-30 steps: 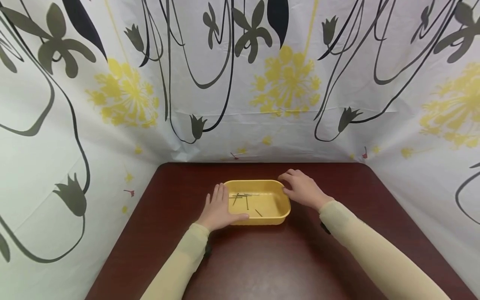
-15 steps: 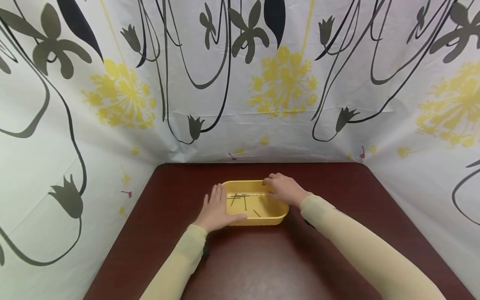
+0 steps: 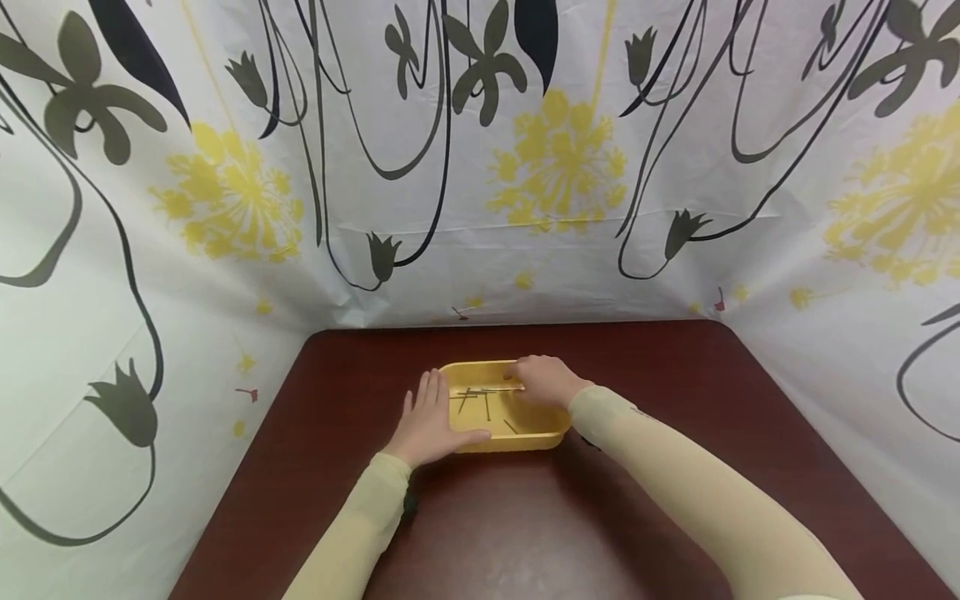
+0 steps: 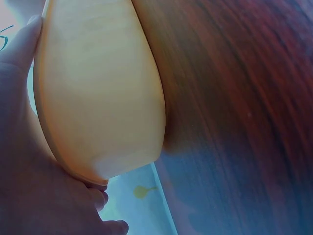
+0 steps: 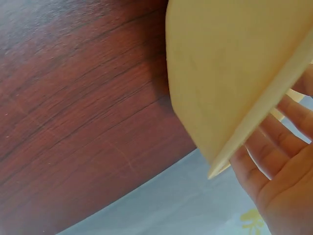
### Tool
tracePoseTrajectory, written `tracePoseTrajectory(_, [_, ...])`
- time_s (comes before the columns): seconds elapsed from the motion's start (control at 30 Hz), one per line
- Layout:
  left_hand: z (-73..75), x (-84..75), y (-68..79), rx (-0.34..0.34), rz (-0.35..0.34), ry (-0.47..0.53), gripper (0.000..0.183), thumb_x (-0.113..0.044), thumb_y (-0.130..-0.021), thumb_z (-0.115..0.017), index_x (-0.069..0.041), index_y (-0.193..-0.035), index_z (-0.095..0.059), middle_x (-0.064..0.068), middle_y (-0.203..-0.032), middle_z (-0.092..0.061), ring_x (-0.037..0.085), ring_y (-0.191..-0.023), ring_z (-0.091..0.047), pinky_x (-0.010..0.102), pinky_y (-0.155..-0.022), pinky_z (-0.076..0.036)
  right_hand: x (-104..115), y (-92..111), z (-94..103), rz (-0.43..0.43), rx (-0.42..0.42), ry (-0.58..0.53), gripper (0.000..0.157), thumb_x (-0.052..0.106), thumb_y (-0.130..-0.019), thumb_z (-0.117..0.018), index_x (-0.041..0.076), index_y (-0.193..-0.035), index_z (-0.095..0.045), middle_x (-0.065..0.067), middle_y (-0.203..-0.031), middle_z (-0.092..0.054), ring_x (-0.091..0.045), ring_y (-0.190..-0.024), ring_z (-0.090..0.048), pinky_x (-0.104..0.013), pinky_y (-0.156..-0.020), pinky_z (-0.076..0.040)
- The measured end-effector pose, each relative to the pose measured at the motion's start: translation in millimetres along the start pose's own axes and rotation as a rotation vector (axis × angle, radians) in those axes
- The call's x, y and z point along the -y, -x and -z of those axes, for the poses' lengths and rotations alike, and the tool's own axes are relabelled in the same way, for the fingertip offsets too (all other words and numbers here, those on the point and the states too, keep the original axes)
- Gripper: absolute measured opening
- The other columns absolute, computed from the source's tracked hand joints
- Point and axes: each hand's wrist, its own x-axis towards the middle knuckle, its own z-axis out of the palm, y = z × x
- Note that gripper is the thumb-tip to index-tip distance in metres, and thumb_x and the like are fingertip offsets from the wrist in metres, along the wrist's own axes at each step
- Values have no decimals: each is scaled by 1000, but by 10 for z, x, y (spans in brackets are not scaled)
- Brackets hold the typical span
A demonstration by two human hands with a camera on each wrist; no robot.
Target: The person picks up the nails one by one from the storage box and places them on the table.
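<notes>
"Right hand point(image 3: 549, 382) has shifted left, over the one yellow tray point(image 3: 517, 443), far on the worktop point(image 3: 487, 517)."
"Gripping?"
"Can't tell; partly hidden. Left hand point(image 3: 426, 425) rests straight-fingered at the tray's left end."
"Nails point(image 3: 487, 407)?"
"At least five, inside."

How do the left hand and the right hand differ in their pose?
The left hand lies along the left end of the tray; the right hand reaches inside over the right end. The left hand's fingers are straight, while the right hand's curve downward. Both are bare.
</notes>
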Motion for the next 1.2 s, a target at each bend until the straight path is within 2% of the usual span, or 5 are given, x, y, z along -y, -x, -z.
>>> tracePoseTrajectory(0.27, [4, -7, 10, -9, -8, 14, 138, -96, -69, -49, 0, -160, -8, 18, -167, -4, 30, -154, 2, 56, -120, -8, 70, -144, -103, -8, -19, 70, 10, 24, -96, -68, 18, -97, -75, 5, -85, -68, -18, -75, -65, -43, -65, -54])
tracePoseTrajectory(0.5, [8, -13, 2, -6, -13, 8, 139, -95, -69, -49, 0, -160, -9, 19, -167, -5, 31, -154, 1, 56, -119, -9, 78, -206, -175, -22, 0, 93, 11, 26, -94, -70, 21, -84, -72, 7, -74, -64, -15, -68, -62, -42, -65, -53])
tracePoseTrajectory(0.7, [-12, 5, 3, -6, -18, -13, 140, -97, -68, -47, 0, -160, -8, 17, -167, -1, 31, -154, 1, 56, -119, -9, 81, -258, -254, -9, -46, 112, 13, 24, -92, -72, 19, -80, -72, 6, -67, -59, -14, -61, -56, -40, -60, -51])
tracePoseTrajectory(0.93, [-18, 20, 21, -18, -21, 1, 138, -96, -69, -49, 1, -160, -10, 18, -167, -4, 32, -154, 0, 58, -119, -10, 155, -292, -307, -76, -104, 123, 29, 17, -88, -73, 22, -64, -58, 5, -62, -57, -15, -57, -55, -40, -56, -51])
tracePoseTrajectory(1.2, [-4, 21, 17, -26, -27, -5, 139, -97, -68, -47, 1, -160, -10, 20, -167, -7, 32, -154, -2, 57, -119, -11, 220, -275, -370, -135, -185, 136, 31, 9, -85, -71, 21, -61, -56, 3, -63, -60, -14, -55, -55, -37, -49, -48])
